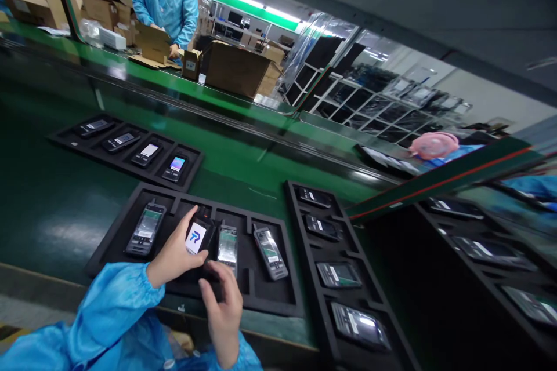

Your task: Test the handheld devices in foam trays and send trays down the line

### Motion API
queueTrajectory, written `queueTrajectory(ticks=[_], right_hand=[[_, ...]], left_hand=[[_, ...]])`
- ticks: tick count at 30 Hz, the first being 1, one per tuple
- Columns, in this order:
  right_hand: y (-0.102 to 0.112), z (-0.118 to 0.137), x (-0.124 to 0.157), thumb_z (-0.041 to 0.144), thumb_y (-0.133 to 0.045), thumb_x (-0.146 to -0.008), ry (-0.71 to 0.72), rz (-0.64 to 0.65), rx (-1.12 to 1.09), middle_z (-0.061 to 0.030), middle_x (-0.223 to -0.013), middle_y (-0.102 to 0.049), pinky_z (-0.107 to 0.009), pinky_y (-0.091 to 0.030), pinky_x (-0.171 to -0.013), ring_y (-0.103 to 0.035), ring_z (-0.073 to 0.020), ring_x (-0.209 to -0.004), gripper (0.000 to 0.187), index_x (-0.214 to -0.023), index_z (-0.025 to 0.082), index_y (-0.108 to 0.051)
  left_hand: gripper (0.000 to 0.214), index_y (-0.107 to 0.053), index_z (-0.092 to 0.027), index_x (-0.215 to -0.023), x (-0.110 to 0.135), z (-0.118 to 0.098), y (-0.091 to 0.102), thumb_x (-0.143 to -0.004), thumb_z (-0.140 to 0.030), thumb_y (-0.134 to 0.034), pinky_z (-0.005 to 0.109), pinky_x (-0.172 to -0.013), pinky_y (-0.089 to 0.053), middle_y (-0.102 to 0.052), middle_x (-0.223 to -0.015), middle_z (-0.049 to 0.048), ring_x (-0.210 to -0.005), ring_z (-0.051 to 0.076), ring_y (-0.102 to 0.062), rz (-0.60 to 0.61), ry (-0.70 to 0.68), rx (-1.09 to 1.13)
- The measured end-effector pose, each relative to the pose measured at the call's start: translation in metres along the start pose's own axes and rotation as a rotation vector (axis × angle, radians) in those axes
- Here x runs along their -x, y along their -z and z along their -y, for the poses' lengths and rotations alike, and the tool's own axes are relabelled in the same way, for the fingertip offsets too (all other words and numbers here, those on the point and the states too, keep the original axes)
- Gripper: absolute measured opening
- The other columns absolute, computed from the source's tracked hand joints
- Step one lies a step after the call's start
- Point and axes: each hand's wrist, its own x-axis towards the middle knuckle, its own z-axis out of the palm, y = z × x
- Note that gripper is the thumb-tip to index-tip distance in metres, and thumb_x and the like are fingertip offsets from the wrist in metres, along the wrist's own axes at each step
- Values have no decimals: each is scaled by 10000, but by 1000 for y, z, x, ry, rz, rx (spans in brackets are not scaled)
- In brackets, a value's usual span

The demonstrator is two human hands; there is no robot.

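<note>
My left hand (pixel 174 255) and my right hand (pixel 224 307) both grip a black handheld device (pixel 198 237) with a lit white screen showing a blue logo. I hold it just above the second slot of a black foam tray (pixel 256 301) on the green conveyor belt (pixel 65 203). Three similar devices lie in the tray's other slots, one on the left (pixel 145 229) and two on the right (pixel 227 246). Both sleeves are light blue.
A second black tray (pixel 65 138) of devices lies farther up the belt, and another tray (pixel 313 255) runs along the right. A person in a blue coat (pixel 167 3) handles cardboard boxes (pixel 237 69) across the line. A pink-capped person (pixel 433 145) sits at right.
</note>
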Motion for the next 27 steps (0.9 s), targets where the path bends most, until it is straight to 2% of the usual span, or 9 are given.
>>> queueTrajectory(ticks=[3, 6, 9, 12, 16, 19, 22, 27], right_hand=[[-6, 15, 5, 229, -638, -838, 12, -3, -46, 15, -908, -697, -280, -585, -760, -690, -173, -850, 148, -962, 300, -675], [-9, 19, 3, 211, -625, -845, 24, -17, -62, 24, -845, -678, -256, -577, -714, -680, -151, -783, 113, -903, 290, -681], [-13, 17, 1, 191, -623, -841, 35, -23, -60, 23, -835, -674, -254, -577, -699, -677, -150, -766, 130, -896, 288, -690], [-16, 16, 1, 162, -591, -852, 48, -19, -39, 11, -864, -672, -271, -579, -710, -676, -162, -790, 208, -968, 302, -692], [-15, 15, -1, 115, -535, -868, 106, 43, 25, -11, -917, -656, -278, -575, -736, -664, -161, -832, 354, -1124, 324, -659], [-12, 15, -7, 87, -522, -862, 185, 87, 86, -23, -951, -643, -277, -569, -742, -650, -157, -863, 396, -1142, 332, -658], [-11, 15, -13, 73, -540, -854, 212, 42, 101, -16, -921, -640, -276, -563, -730, -638, -151, -846, 393, -1132, 326, -654], [-20, 20, -11, 101, -590, -843, 138, -41, 58, -1, -873, -656, -302, -565, -731, -641, -161, -810, 343, -1106, 311, -653]], left_hand=[[944, -238, -171, -1485, 3, 2, -5, -701, -388, -717, 432, -1097, -351, -460, -1414, 160, -1292, 321, -456, 131, 8, 408], [944, -268, -171, -1473, 4, 6, -7, -695, -412, -748, 443, -1133, -308, -440, -1444, 168, -1334, 319, -422, 166, 56, 555], [929, -307, -180, -1464, 3, 9, -6, -688, -398, -770, 447, -1151, -282, -437, -1454, 162, -1355, 320, -398, 132, 89, 573], [901, -340, -196, -1454, 3, 11, -4, -691, -402, -772, 437, -1155, -281, -452, -1448, 143, -1362, 316, -389, 92, 104, 582], [934, -315, -195, -1468, 4, 10, -3, -684, -409, -777, 435, -1144, -303, -468, -1428, 146, -1343, 315, -412, 71, 132, 584], [957, -314, -191, -1472, 4, 8, -3, -673, -427, -784, 446, -1146, -301, -450, -1442, 152, -1352, 326, -397, 93, 147, 567], [944, -318, -196, -1473, 4, 10, -4, -683, -444, -771, 452, -1146, -302, -458, -1435, 152, -1349, 327, -401, 99, 147, 563], [945, -289, -197, -1480, 4, 12, -5, -694, -428, -759, 437, -1153, -296, -450, -1447, 144, -1359, 317, -394, 42, 133, 568]])
